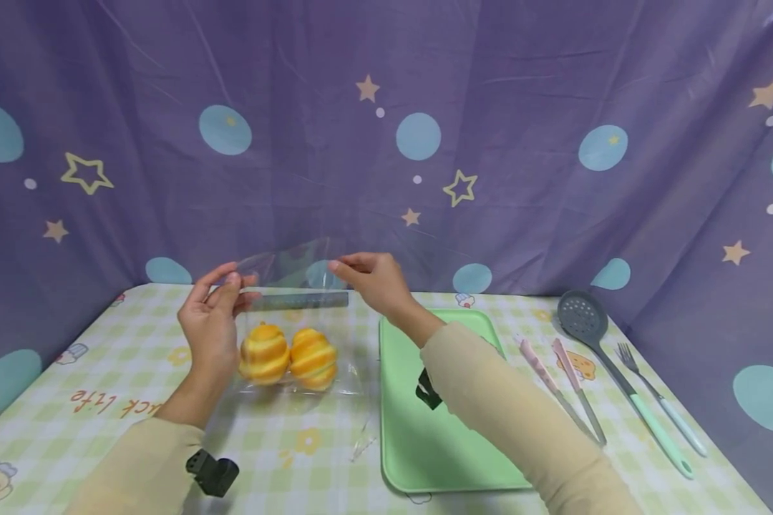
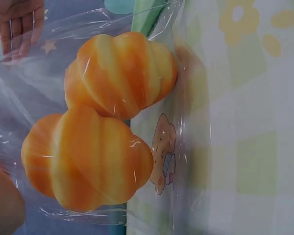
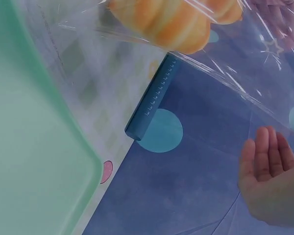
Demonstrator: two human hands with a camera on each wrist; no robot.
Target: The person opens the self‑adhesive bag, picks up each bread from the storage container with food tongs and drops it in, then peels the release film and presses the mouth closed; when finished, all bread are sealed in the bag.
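Observation:
Two orange-and-yellow ridged bread rolls, the left one (image 1: 265, 355) and the right one (image 1: 313, 360), sit side by side at the bottom of a clear plastic bag (image 1: 283, 268). My left hand (image 1: 214, 315) holds the bag's upper left edge between thumb and fingers. At the upper right corner, my right hand (image 1: 376, 286) pinches the film between thumb and forefinger. Held up between both hands, the bag hangs over the checked tablecloth. In the left wrist view, both rolls (image 2: 88, 161) show through the shiny film.
Behind the bag lies a dark blue bar (image 3: 154, 100) with scale markings. A green tray (image 1: 451, 443) is to the right, under my right forearm. Farther right lie two pink-handled utensils (image 1: 541, 368), a slotted skimmer (image 1: 582, 315) and a fork (image 1: 657, 393). A purple curtain (image 1: 335, 186) stands behind.

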